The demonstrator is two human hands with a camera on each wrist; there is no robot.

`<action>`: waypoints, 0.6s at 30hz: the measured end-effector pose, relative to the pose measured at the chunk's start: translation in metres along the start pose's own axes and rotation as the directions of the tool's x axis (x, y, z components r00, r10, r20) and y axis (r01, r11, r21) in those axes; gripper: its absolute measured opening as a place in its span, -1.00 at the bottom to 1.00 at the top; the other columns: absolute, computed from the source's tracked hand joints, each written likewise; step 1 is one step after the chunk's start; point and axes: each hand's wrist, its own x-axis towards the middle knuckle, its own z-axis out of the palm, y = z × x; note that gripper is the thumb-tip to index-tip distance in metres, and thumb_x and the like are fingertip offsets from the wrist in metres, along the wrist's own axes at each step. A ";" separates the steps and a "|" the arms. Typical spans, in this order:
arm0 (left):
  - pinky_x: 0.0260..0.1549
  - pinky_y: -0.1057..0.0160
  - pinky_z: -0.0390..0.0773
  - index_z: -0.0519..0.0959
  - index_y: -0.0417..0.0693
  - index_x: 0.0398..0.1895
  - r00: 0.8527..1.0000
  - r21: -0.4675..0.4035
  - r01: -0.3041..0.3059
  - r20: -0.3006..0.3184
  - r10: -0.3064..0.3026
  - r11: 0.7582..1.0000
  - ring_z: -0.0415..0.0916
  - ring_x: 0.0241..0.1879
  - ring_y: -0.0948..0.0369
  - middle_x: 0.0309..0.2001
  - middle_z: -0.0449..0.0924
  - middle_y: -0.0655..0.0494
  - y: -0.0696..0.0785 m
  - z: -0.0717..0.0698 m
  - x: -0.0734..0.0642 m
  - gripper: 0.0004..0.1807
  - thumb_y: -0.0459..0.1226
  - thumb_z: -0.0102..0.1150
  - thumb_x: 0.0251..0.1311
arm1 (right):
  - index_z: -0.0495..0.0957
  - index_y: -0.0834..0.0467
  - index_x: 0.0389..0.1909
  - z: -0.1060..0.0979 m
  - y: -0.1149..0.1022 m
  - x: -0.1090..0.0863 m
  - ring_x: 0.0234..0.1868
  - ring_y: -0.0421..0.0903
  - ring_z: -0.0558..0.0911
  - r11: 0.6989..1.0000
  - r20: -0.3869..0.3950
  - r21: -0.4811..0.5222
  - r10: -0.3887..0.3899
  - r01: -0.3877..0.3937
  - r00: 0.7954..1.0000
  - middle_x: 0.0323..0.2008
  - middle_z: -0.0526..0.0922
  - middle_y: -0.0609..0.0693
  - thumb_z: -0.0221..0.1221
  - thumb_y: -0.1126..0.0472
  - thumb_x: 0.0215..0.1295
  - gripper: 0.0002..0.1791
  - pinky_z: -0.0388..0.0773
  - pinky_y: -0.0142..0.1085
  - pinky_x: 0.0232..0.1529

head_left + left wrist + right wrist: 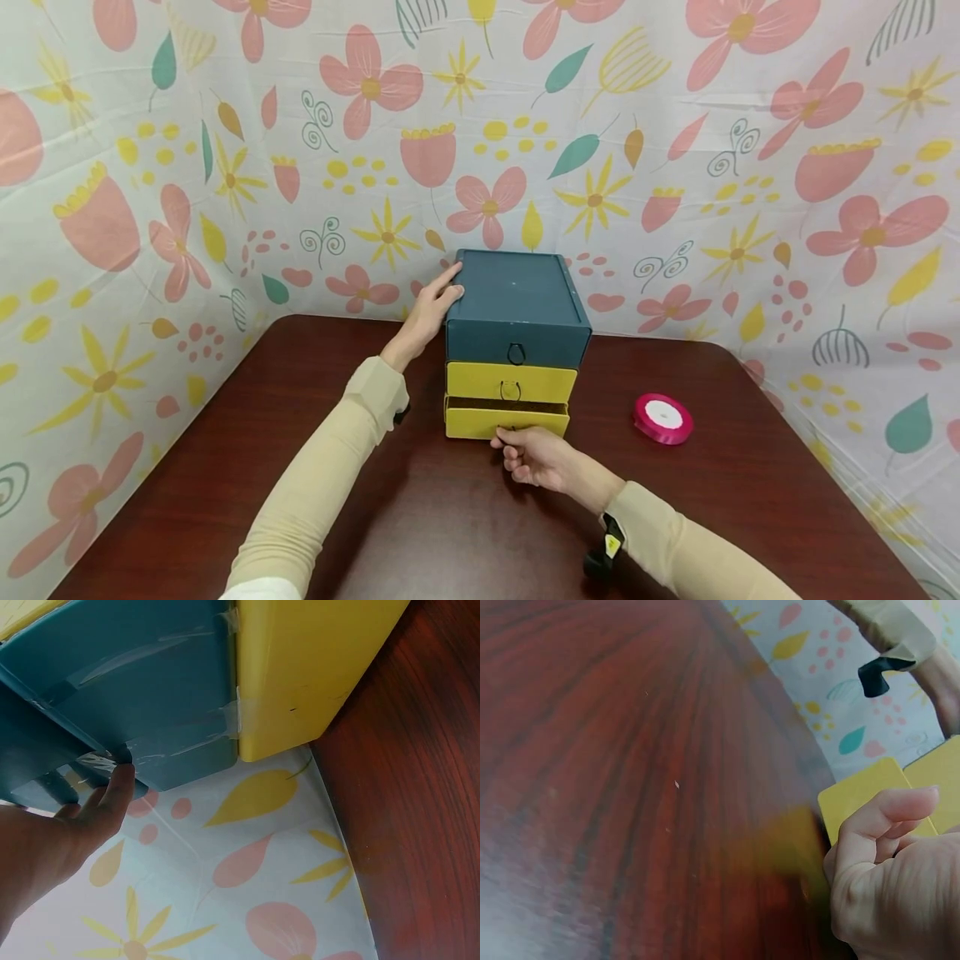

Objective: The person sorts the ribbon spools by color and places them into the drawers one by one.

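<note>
A small stacked drawer box with a dark blue top section and two yellow drawers stands on the table. The lower yellow drawer is pulled out slightly, a dark gap showing above its front. At that front, my right hand has its fingers curled, thumb and forefinger pinching the drawer's loop pull, mostly hidden by them. My left hand rests against the upper left side of the box, fingertips at the blue edge. In the left wrist view, its fingers touch the blue side panel.
To the right of the box lies a pink ribbon spool with a white centre. The upper yellow drawer and the blue drawer each carry a dark loop. A flowered cloth hangs behind the brown table.
</note>
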 end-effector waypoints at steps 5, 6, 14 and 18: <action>0.43 -0.08 0.10 0.05 0.24 0.53 1.000 0.000 -0.001 0.006 0.001 1.000 0.00 0.51 0.06 0.55 -0.06 0.13 0.000 0.000 -0.001 -0.36 0.01 -0.15 0.42 | 0.52 0.19 -0.29 0.003 0.005 -0.008 -0.62 -0.30 0.27 1.000 0.025 -0.023 -0.002 0.002 1.000 -0.70 0.39 -0.19 -0.02 0.12 0.48 -0.75 0.21 -0.56 -0.67; 0.43 -0.08 0.09 0.05 0.24 0.53 1.000 -0.001 0.000 0.006 0.000 1.000 0.00 0.51 0.06 0.55 -0.06 0.14 0.000 0.000 -0.002 -0.36 0.01 -0.15 0.42 | 0.52 0.19 -0.30 0.003 0.006 -0.009 -0.62 -0.30 0.27 1.000 0.031 -0.025 0.000 0.001 1.000 -0.70 0.39 -0.19 -0.02 0.12 0.48 -0.75 0.21 -0.56 -0.67; 0.44 -0.06 0.09 0.05 0.19 0.54 1.000 -0.012 -0.006 0.003 0.006 1.000 0.00 0.51 0.05 0.55 -0.05 0.09 0.001 0.000 -0.001 -0.35 0.00 -0.15 0.42 | 0.52 0.17 -0.31 0.007 0.011 -0.019 -0.64 -0.33 0.28 0.999 0.053 -0.033 0.023 -0.021 0.998 -0.71 0.38 -0.21 -0.02 0.11 0.48 -0.74 0.22 -0.58 -0.70; 0.44 -0.05 0.09 0.05 0.18 0.54 1.000 -0.018 -0.010 0.004 0.010 1.000 -0.01 0.51 0.06 0.55 -0.05 0.09 0.001 0.000 -0.001 -0.35 -0.01 -0.15 0.43 | 0.53 0.17 -0.33 0.007 0.015 -0.024 -0.65 -0.33 0.29 0.999 0.052 -0.032 0.024 -0.022 0.998 -0.72 0.39 -0.21 -0.01 0.11 0.47 -0.74 0.22 -0.58 -0.71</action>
